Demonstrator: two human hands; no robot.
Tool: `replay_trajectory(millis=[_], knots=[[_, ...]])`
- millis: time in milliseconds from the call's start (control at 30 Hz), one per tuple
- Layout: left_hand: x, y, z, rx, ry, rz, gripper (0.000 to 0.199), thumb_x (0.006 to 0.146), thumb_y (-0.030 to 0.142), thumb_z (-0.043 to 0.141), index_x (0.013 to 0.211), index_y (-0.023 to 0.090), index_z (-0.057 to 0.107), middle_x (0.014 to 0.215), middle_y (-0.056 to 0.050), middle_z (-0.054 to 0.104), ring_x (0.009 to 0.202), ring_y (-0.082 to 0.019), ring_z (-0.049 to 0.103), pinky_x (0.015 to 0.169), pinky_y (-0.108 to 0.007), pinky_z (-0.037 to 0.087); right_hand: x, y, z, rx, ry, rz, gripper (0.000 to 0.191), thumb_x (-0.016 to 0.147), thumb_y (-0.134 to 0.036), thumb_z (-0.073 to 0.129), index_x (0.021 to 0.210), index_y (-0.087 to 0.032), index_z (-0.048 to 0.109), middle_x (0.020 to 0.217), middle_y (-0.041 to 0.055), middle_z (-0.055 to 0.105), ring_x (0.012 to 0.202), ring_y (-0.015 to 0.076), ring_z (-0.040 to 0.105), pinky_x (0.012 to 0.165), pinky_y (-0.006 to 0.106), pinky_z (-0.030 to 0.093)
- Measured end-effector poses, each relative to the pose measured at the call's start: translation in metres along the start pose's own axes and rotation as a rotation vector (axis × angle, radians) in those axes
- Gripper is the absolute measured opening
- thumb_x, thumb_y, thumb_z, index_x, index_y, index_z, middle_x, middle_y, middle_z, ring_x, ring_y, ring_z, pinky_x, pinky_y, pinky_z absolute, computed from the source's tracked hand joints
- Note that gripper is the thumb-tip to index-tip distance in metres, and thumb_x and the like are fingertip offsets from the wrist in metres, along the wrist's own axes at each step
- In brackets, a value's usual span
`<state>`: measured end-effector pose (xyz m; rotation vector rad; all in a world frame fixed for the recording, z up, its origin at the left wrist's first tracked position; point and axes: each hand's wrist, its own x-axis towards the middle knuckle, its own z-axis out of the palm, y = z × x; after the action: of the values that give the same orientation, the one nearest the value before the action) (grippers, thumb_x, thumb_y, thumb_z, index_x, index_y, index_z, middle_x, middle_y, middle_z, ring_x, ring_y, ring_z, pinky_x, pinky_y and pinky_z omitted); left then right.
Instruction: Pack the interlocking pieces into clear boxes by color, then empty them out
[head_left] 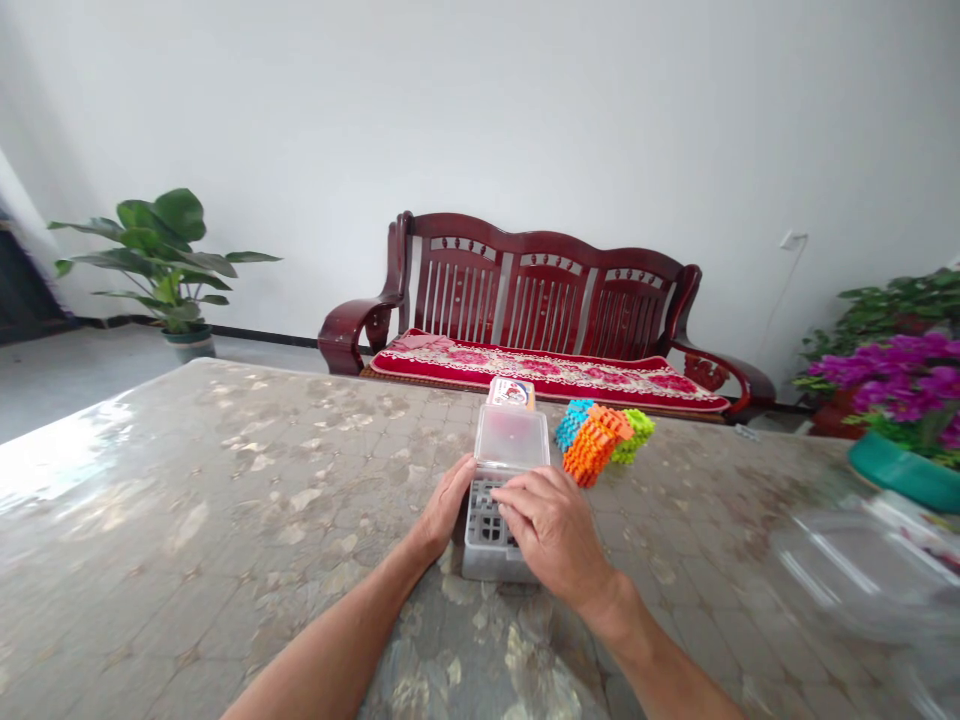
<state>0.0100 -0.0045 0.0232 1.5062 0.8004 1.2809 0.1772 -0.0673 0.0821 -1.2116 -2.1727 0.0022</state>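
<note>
A clear plastic box (499, 566) with its hinged lid (512, 436) swung up stands on the table. Grey toy building blocks (491, 527) with square holes fill it. My left hand (447, 502) lies along the box's left side, fingers stretched out against the wall. Over the box's right half is my right hand (553, 522), its thumb and fingers pinched at a grey block among the others; the fingers partly hide it. Right of the lid sit joined stacks of blue blocks (574, 424), orange blocks (596, 444) and green blocks (636, 434).
Behind the lid stands a small box with a printed label (511, 392). Clear plastic containers (847, 565), blurred, lie at the right of the patterned table (262, 520), near a teal flower pot (907, 470). A wooden bench (540, 300) stands beyond the table's far edge.
</note>
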Motion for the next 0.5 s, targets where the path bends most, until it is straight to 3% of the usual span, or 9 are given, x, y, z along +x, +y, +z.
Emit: replay_trajectory(millis=[267, 400, 500], knots=[[-0.004, -0.006, 0.000, -0.217, -0.021, -0.174, 0.049, 0.085, 0.047, 0.057, 0.124, 0.017, 0.058, 0.119, -0.007, 0.068, 0.118, -0.027, 0.056, 0.101, -0.036, 0.041, -0.005, 0.043, -0.002, 0.308, 0.323, 0.322, 0.030, 0.093, -0.037, 0.048, 0.111, -0.023, 0.067, 0.111, 0.0080, 0.070, 0.105, 0.0231, 0.061, 0.094, 0.039, 0.046], [-0.002, -0.002, 0.002, -0.433, -0.006, -0.256, 0.060, 0.085, 0.050, 0.055, 0.136, 0.019, 0.046, 0.116, -0.009, 0.069, 0.108, -0.028, 0.064, 0.094, -0.040, 0.047, -0.005, 0.057, 0.010, 0.500, 0.398, 0.496, 0.047, 0.091, -0.047, 0.047, 0.128, -0.020, 0.057, 0.129, 0.0120, 0.061, 0.114, 0.0235, 0.058, 0.097, 0.041, 0.047], [0.002, 0.001, 0.000, -0.538, 0.030, -0.269, 0.060, 0.085, 0.059, 0.050, 0.132, 0.021, 0.050, 0.119, -0.009, 0.068, 0.105, -0.027, 0.065, 0.092, -0.042, 0.048, -0.006, 0.062, 0.017, 0.621, 0.426, 0.593, 0.052, 0.090, -0.053, 0.047, 0.131, -0.022, 0.055, 0.132, 0.0116, 0.059, 0.114, 0.0242, 0.059, 0.096, 0.042, 0.049]])
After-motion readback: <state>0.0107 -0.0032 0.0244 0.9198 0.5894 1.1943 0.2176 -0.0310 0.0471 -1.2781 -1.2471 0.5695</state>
